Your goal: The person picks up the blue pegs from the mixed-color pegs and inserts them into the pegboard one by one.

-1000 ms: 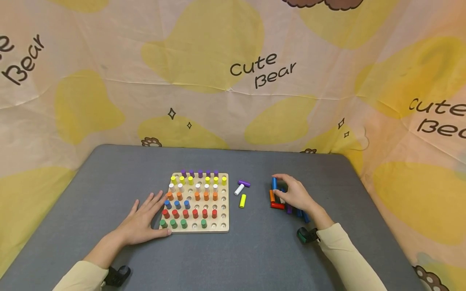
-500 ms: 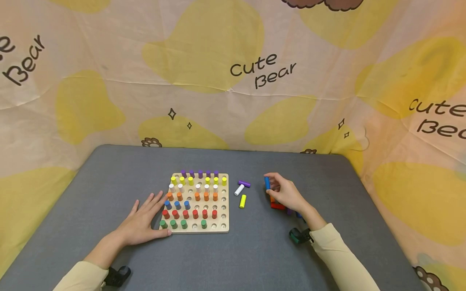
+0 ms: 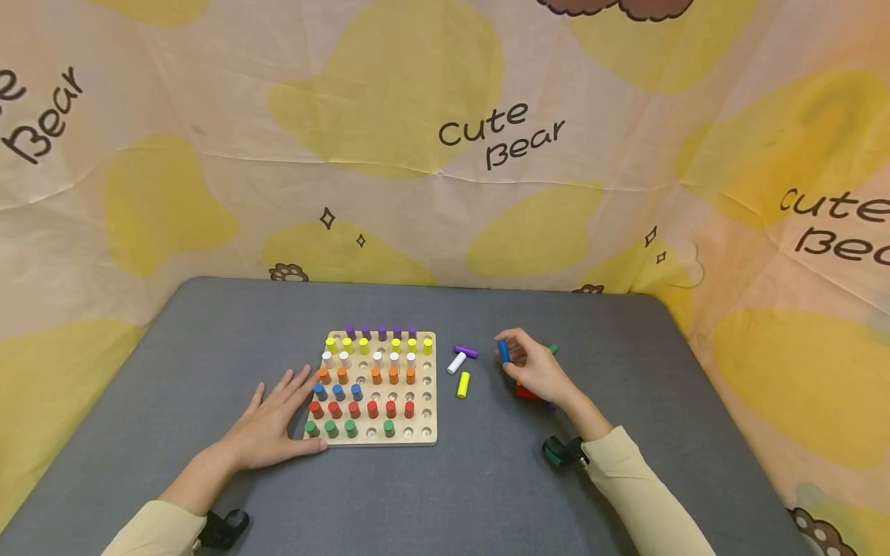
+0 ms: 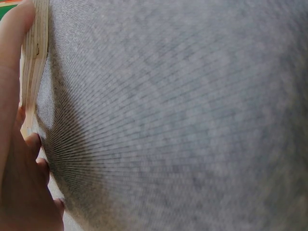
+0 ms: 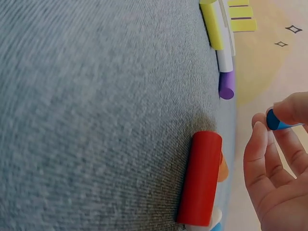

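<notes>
My right hand (image 3: 538,369) pinches a blue peg (image 3: 504,352) between thumb and fingers, held over the table right of the loose pegs. The same blue peg (image 5: 275,120) shows its dark end in the right wrist view. At the pegboard's left edge lies my left hand (image 3: 274,425), fingers spread straight, thumb on the near left corner. The wooden pegboard (image 3: 431,390) carries rows of purple, yellow, white, orange, blue, red and green pegs, with some holes bare. In the left wrist view the thumb (image 4: 14,38) rests against the board's layered edge (image 4: 36,57).
Between board and right hand lie a purple peg (image 3: 467,351), a white peg (image 3: 456,363) and a yellow peg (image 3: 463,384). A red peg (image 5: 199,178) lies under the right hand, near an orange one (image 5: 223,168). A green peg (image 3: 553,349) shows behind that hand.
My right hand has lifted the blue peg from the pile of pegs and carried it left toward the board. The left hand has stayed in place.
</notes>
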A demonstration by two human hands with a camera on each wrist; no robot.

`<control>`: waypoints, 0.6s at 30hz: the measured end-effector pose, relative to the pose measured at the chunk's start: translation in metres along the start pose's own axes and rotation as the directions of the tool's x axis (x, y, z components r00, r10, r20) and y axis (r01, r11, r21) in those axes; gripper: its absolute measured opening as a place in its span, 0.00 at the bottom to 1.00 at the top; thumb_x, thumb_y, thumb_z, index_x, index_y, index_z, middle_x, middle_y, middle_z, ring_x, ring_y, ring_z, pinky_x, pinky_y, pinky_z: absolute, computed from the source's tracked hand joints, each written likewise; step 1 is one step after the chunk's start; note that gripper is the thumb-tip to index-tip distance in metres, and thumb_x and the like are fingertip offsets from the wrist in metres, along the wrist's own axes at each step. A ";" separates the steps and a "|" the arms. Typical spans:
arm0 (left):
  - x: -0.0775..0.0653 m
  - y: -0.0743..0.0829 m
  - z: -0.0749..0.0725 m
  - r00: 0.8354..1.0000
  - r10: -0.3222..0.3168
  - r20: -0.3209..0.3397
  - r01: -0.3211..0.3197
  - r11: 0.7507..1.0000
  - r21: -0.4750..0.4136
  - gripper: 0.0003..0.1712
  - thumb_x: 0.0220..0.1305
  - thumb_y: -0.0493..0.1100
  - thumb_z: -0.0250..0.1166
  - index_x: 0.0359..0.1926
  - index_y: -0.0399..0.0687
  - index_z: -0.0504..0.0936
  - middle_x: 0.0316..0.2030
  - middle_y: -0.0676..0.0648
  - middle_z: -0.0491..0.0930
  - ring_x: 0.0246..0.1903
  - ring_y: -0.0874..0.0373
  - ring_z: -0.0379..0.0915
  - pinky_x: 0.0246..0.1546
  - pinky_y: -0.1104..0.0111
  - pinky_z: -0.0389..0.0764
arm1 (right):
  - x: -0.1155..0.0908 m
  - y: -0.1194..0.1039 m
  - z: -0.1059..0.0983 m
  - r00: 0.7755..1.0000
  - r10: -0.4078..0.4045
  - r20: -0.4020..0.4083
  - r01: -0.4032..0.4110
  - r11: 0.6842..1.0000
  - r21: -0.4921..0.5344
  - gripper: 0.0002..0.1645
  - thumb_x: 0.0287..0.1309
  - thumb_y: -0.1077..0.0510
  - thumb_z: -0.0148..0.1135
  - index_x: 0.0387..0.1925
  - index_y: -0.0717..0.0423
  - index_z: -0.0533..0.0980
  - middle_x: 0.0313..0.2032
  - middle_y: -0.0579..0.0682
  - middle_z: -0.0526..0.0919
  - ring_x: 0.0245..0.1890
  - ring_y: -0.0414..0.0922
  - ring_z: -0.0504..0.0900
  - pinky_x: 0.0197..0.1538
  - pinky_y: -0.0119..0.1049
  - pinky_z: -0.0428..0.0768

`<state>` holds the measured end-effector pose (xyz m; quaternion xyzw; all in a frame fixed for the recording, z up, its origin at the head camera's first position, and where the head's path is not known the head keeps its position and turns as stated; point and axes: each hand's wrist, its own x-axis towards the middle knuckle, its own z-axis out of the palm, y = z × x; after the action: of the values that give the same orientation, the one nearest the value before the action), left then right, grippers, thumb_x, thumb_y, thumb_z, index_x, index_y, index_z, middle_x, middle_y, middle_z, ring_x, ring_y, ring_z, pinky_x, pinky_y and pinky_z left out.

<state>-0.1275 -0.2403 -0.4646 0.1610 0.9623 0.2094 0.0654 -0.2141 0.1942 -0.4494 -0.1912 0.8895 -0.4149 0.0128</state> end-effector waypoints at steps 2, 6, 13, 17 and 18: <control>0.000 0.000 0.000 1.000 0.002 -0.002 -0.002 1.000 -0.005 0.61 0.42 0.75 0.62 0.71 0.53 0.50 0.71 0.41 0.48 0.69 0.38 0.39 0.61 0.36 0.36 | 0.000 0.000 0.001 1.000 0.009 -0.001 -0.009 1.000 0.023 0.23 0.55 0.67 0.60 0.53 0.54 0.69 0.40 0.50 0.78 0.38 0.45 0.78 0.41 0.39 0.78; 0.000 0.000 -0.001 1.000 0.001 -0.001 -0.001 1.000 -0.003 0.61 0.42 0.75 0.62 0.71 0.53 0.50 0.71 0.41 0.48 0.69 0.39 0.39 0.61 0.36 0.36 | -0.001 -0.002 0.001 1.000 0.010 -0.003 -0.010 0.998 0.060 0.19 0.58 0.65 0.58 0.51 0.57 0.69 0.40 0.51 0.79 0.36 0.47 0.79 0.34 0.35 0.79; 0.000 -0.001 0.001 1.000 0.009 -0.011 -0.009 1.000 -0.005 0.61 0.42 0.75 0.62 0.71 0.53 0.50 0.71 0.41 0.48 0.69 0.38 0.39 0.61 0.37 0.36 | -0.004 -0.024 0.002 0.999 -0.035 -0.011 0.036 0.993 0.111 0.15 0.59 0.68 0.55 0.48 0.65 0.70 0.38 0.62 0.81 0.30 0.58 0.81 0.27 0.41 0.81; 0.000 -0.002 0.002 1.000 0.012 -0.015 -0.012 1.000 -0.007 0.60 0.42 0.75 0.62 0.72 0.54 0.50 0.71 0.41 0.48 0.69 0.38 0.39 0.61 0.37 0.36 | -0.001 -0.020 0.007 1.000 -0.028 0.006 0.027 0.994 0.108 0.16 0.60 0.67 0.54 0.50 0.64 0.71 0.39 0.61 0.82 0.31 0.56 0.82 0.29 0.40 0.81; 0.000 -0.002 0.003 1.000 0.012 -0.015 -0.012 1.000 -0.007 0.60 0.42 0.75 0.62 0.72 0.55 0.49 0.71 0.41 0.48 0.69 0.38 0.39 0.61 0.37 0.36 | 0.000 -0.017 0.008 1.000 -0.022 0.012 0.021 0.995 0.103 0.17 0.60 0.66 0.55 0.51 0.63 0.71 0.40 0.60 0.82 0.32 0.54 0.83 0.29 0.38 0.81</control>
<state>-0.1275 -0.2415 -0.4679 0.1651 0.9609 0.2146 0.0578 -0.2071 0.1784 -0.4424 -0.2026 0.8648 -0.4588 0.0241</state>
